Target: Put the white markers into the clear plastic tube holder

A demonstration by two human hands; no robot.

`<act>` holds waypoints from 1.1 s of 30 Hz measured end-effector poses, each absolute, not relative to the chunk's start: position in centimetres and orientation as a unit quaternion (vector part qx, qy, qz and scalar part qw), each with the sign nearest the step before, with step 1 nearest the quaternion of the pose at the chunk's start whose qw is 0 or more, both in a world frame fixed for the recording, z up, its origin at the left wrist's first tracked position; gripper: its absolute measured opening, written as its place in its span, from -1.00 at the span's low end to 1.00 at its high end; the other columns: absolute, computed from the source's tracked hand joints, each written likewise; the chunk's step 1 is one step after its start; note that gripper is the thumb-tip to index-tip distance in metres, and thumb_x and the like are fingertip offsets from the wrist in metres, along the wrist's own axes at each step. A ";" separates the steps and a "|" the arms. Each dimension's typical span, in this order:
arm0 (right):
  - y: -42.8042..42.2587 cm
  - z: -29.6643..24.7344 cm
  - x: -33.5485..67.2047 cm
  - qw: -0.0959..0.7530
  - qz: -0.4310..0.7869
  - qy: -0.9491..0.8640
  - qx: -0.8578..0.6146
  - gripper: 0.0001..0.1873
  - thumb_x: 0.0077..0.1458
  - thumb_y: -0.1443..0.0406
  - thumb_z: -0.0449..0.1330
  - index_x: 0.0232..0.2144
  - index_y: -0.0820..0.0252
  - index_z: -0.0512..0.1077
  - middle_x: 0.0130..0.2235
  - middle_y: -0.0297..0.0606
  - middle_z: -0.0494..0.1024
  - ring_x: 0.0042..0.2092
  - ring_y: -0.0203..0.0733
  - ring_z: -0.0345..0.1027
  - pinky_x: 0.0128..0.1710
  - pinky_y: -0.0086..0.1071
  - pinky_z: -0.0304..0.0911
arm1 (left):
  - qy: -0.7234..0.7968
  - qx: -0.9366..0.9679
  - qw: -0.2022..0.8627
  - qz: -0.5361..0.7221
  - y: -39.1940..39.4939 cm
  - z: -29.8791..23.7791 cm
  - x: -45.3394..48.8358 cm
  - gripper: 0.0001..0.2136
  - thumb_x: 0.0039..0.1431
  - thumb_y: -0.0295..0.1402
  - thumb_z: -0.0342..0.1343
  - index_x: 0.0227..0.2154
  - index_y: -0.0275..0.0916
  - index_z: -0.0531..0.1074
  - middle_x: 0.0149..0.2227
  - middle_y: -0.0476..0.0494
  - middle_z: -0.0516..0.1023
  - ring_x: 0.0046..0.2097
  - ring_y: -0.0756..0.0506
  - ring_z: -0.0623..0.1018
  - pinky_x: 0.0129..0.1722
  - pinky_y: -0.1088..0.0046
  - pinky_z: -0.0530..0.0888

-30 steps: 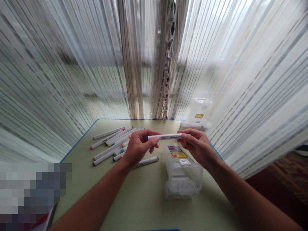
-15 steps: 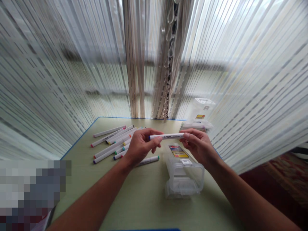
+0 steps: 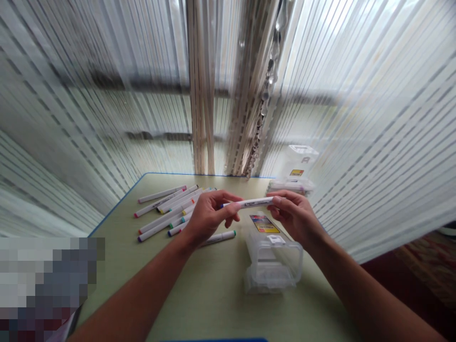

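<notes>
A white marker (image 3: pixel 254 203) with a blue end is held level between my two hands, above the table. My left hand (image 3: pixel 210 213) pinches its blue end between thumb and fingers. At the other end, my right hand (image 3: pixel 294 209) grips the marker the same way, hiding that tip. Just below lies a clear plastic case (image 3: pixel 261 244) with a yellow and blue label, its near end facing me. Several white markers (image 3: pixel 160 223) with coloured ends lie in a loose pile left of my left hand, partly hidden by it. One marker with a green end (image 3: pixel 223 236) lies beneath my left wrist.
A second clear case (image 3: pixel 302 161) stands open at the back right of the green table (image 3: pixel 199 299), with markers seen in its lower part. String curtains (image 3: pixel 142 104) hang right behind the table. A patterned carpet (image 3: pixel 431 261) shows at the lower right.
The marker has tilted slightly, its right end a little higher, while both hands keep hold of it. The curtain strings and their bead strand have swung to the right.
</notes>
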State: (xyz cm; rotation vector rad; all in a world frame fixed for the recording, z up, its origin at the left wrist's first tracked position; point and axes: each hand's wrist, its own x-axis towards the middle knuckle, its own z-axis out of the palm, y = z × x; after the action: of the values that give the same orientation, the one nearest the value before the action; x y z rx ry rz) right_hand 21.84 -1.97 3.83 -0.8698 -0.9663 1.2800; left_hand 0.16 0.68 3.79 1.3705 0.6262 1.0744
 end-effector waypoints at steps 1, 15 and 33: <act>-2.0 3.9 21.9 0.612 0.555 -0.418 -0.377 -0.80 -0.18 0.26 0.48 -0.43 0.22 0.64 -0.55 -0.24 0.55 -0.54 -0.42 0.25 -0.58 -0.56 0.04 | 0.270 0.590 0.605 0.462 0.7 3.8 0.1 -0.79 0.09 -0.32 0.28 -0.29 -0.40 0.55 -0.56 -0.10 0.55 -0.59 0.04 0.41 -0.60 0.53 0.35; -2.0 4.0 21.9 0.609 0.548 -0.429 -0.380 -0.83 -0.14 0.26 0.45 -0.42 0.20 0.63 -0.55 -0.25 0.52 -0.53 -0.37 0.23 -0.60 -0.48 0.00 | 0.277 0.618 0.588 0.442 0.6 3.9 0.0 -0.78 0.03 -0.34 0.30 -0.28 -0.38 0.54 -0.55 -0.10 0.56 -0.59 0.05 0.41 -0.59 0.55 0.35; -1.8 3.7 22.1 0.612 0.547 -0.423 -0.384 -0.82 -0.13 0.26 0.44 -0.41 0.20 0.62 -0.54 -0.27 0.51 -0.53 -0.36 0.23 -0.60 -0.47 -0.01 | 0.284 0.574 0.625 0.447 0.7 3.9 0.2 -0.72 0.06 -0.31 0.29 -0.20 -0.41 0.58 -0.51 -0.16 0.59 -0.58 0.05 0.40 -0.56 0.52 0.32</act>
State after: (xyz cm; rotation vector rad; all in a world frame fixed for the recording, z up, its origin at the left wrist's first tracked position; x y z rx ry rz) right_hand 22.11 -1.83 3.69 -0.8863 -0.9747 1.2624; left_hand 0.17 0.73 3.89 1.3163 0.6515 1.0257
